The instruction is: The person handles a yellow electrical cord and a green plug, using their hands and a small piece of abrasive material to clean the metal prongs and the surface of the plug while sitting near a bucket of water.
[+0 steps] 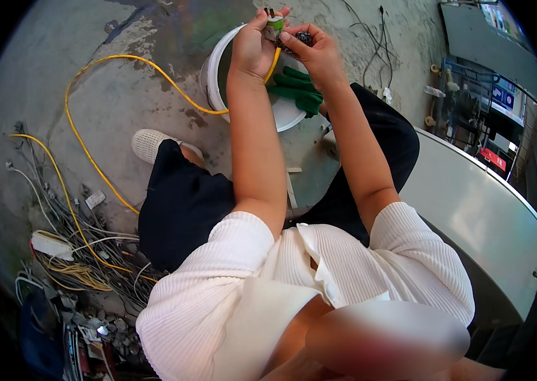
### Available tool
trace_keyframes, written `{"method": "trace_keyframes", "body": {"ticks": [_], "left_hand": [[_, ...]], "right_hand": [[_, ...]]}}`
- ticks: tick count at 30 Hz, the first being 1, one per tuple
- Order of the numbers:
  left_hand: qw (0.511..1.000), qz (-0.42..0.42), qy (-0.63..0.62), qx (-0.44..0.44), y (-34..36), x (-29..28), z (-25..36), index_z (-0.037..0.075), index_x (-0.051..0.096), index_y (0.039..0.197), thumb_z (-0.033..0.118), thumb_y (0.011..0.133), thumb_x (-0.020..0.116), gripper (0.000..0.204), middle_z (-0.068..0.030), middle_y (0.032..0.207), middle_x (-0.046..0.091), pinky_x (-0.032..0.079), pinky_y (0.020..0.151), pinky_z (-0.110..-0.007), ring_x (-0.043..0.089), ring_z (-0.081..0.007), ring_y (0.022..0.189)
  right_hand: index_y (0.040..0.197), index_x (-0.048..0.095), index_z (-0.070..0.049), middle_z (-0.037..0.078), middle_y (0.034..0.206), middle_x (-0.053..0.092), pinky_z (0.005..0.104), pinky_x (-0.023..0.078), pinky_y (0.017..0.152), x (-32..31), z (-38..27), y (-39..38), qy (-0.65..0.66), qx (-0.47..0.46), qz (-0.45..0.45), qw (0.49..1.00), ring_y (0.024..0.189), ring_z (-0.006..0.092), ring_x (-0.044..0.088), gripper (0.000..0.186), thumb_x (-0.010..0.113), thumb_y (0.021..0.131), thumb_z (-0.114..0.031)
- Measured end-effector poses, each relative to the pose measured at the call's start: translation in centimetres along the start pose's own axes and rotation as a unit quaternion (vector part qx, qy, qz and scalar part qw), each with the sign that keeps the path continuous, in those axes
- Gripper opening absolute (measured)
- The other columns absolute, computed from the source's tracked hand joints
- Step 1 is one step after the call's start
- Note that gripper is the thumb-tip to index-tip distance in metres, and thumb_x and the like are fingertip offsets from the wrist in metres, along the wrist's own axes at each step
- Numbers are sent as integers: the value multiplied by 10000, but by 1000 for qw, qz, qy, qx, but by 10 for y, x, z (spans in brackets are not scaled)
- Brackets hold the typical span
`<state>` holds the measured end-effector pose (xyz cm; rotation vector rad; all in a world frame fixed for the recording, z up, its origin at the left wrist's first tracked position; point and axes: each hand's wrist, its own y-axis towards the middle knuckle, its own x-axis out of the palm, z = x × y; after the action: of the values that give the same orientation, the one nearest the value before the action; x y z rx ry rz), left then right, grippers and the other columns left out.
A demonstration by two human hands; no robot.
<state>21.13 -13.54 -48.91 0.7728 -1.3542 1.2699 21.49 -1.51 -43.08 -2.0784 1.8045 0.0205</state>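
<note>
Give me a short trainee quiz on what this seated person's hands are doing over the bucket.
1. True or false: the yellow cable runs up to the plug in the left hand.
2. What lies on the white bucket under the right hand? A. green gloves B. a red cloth C. a hammer
3. Fill in: the tangle of wires lies on the person's ___ side.

Key: 1 true; 2 A, the green gloves; 3 left.

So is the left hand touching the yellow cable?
Touching: the head view shows the left hand gripping the plug end, with the yellow cable running out from under its palm.
</note>
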Motion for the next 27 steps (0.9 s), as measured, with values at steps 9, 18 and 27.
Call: {"method": "trace_keyframes", "body": {"ticks": [9,18,27], "left_hand": [[996,88,21,15,-4,-13,18,68,507,1075,467,972,260,480,-112,986,591,485,717,-347,571,-205,844],[998,51,-18,3,4,-25,17,-12,460,1187,360,984,313,449,-152,1008,551,477,808,-377,549,-224,861],[996,86,-34,-10,0,-10,12,-23,486,1152,257,993,301,371,-163,1125,551,464,909,-391,555,-270,1025]], "right_hand": [[1170,436,-8,135,975,602,352,549,756,37,140,18,69,343,-88,933,931,262,610,415,553,893,-295],[1119,574,-51,195,1090,606,403,456,868,63,233,18,-462,76,-195,862,997,329,591,397,632,776,-243],[950,641,-37,87,884,607,348,468,767,36,41,-10,-137,-211,196,948,844,232,582,227,702,767,-158]]}}
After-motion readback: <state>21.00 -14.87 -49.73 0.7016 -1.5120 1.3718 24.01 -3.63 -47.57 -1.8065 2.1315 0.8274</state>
